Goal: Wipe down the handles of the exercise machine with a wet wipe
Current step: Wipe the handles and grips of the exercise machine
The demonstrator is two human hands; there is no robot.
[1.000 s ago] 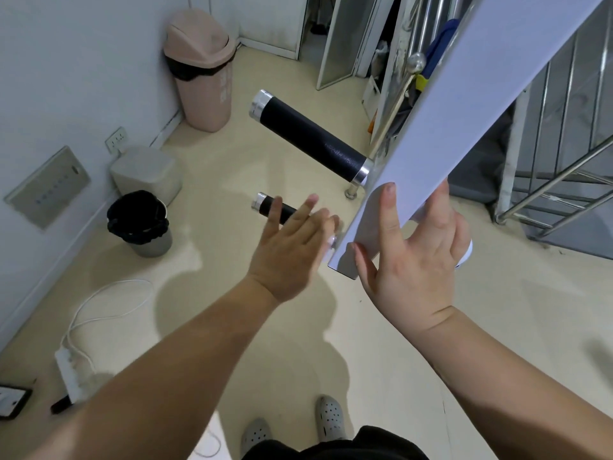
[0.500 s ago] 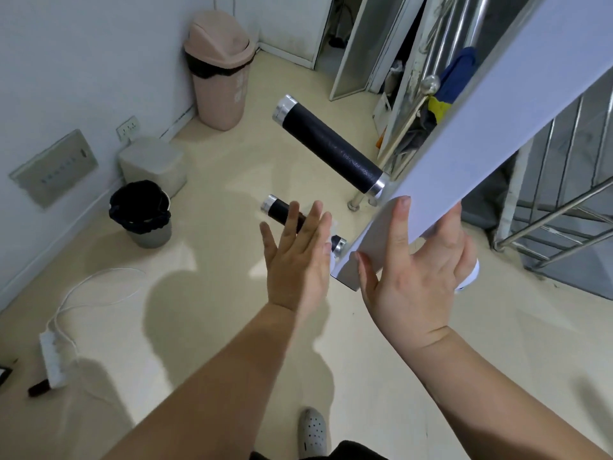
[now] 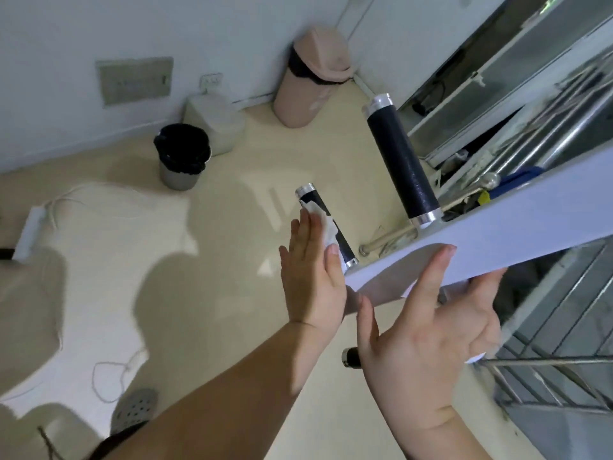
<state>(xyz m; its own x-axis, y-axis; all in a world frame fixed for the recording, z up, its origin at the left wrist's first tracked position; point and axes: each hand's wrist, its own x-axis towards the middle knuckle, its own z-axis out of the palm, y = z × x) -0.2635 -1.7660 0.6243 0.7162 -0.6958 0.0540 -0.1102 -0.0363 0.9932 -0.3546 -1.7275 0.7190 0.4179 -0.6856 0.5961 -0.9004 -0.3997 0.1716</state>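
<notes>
Two black foam handles with silver end caps stick out of the white machine panel (image 3: 497, 234): a long upper handle (image 3: 403, 164) and a shorter lower handle (image 3: 318, 202). My left hand (image 3: 311, 277) has straight fingers and presses a white wet wipe (image 3: 323, 224) flat against the lower handle's side. My right hand (image 3: 428, 343) lies spread on the lower edge of the panel, index finger on its face, the other fingers at its underside. The capped end of a third handle (image 3: 351, 357) peeks out beside my right thumb.
A pink swing-lid bin (image 3: 311, 78), a grey bin (image 3: 215, 127) and a black-lined bin (image 3: 184, 157) stand along the wall. A power strip (image 3: 28, 237) with cable lies on the floor at left. Steel railings (image 3: 547, 330) fill the right. My shoe (image 3: 134, 410) is below.
My left hand has moved forward onto the lower handle, and the wipe now shows under its fingers. The view has tilted. My right hand stays on the panel edge.
</notes>
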